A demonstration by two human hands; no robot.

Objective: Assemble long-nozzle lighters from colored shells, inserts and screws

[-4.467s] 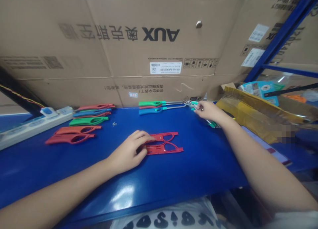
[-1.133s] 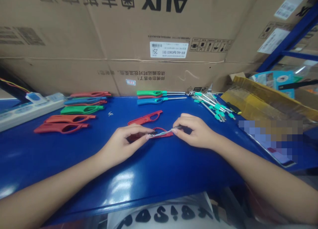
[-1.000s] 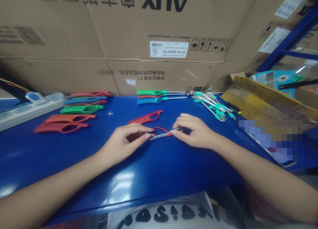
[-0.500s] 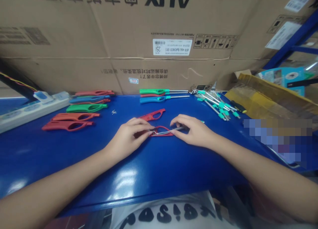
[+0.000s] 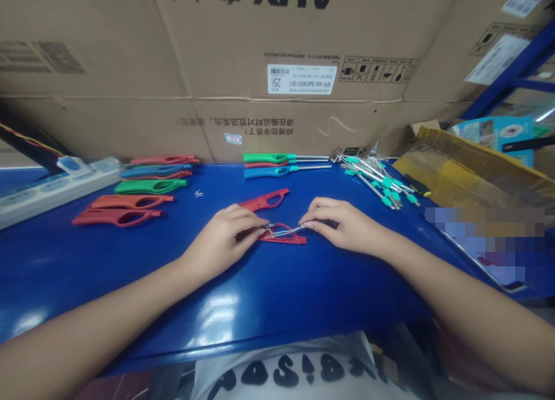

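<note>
My left hand (image 5: 223, 235) is closed in a pinch at the left end of a red lighter shell half (image 5: 299, 239) lying on the blue table. A small dark piece shows at its fingertips, too little to name. From there a thin pale tube with a wire (image 5: 286, 233) runs over the shell's trigger opening. My right hand (image 5: 340, 223) pinches the right end of this tube, slightly above and right of the shell. Its fingers hide whatever else they hold. Just behind my left hand lies another red shell half (image 5: 271, 199).
Several coloured lighter shells (image 5: 151, 186) and a white power strip (image 5: 56, 186) are at left. Lighters with metal barrels (image 5: 286, 171) lie at the back; a pile of metal rods with green pieces (image 5: 381, 183) is right of them. A large cardboard box (image 5: 217, 111) stands behind.
My right hand has shifted a little and lifted its end of the tube away from the shell. The shell's right tip now shows. My left hand stays in place.
</note>
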